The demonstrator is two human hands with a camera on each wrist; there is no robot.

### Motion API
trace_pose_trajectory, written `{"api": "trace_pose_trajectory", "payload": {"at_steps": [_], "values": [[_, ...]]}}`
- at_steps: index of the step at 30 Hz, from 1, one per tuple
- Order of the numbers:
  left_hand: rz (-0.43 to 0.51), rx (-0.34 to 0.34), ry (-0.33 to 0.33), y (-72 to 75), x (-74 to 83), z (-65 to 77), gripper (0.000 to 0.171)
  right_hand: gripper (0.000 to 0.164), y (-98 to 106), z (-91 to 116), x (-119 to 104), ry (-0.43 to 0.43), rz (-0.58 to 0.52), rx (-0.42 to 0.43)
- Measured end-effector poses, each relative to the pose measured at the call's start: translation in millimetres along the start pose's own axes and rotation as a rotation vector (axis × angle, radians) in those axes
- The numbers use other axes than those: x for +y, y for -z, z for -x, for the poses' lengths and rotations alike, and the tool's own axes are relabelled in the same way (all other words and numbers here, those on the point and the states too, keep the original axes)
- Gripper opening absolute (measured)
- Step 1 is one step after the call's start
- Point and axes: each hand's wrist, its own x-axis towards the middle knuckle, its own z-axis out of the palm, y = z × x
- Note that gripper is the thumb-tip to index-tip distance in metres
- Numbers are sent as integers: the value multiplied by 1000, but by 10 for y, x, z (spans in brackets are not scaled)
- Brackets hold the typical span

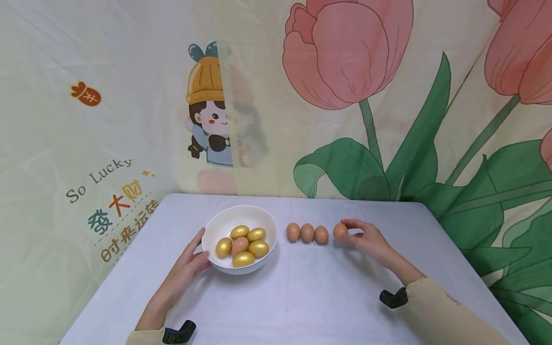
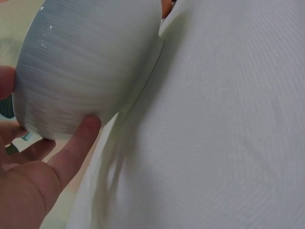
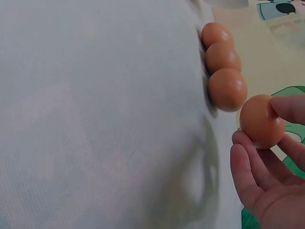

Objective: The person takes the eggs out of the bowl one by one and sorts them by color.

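Observation:
In the head view a white bowl stands left of centre on the table. Several golden eggs lie inside it around one brown egg. My left hand holds the bowl's left side, thumb and fingers spread along its outer wall; the left wrist view shows the thumb pressed against the bowl. My right hand pinches a brown egg between thumb and fingers, at the right end of a row of three brown eggs. A small gap separates the held egg from the row.
A white cloth covers the table. Its far edge meets a printed backdrop with tulips and a cartoon figure. Black wrist bands sit by both cuffs.

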Motion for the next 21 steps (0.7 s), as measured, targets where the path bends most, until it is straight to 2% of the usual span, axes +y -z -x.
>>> {"api": "trace_pose_trajectory", "payload": {"at_steps": [7,21], "values": [[3,1,6,1,-4,-1,71,64,-37,-78,116,-10,27,-17],[-3,5,17,-5,-1,-7,72,59,-119,-190,166,16,126,-24]]}}
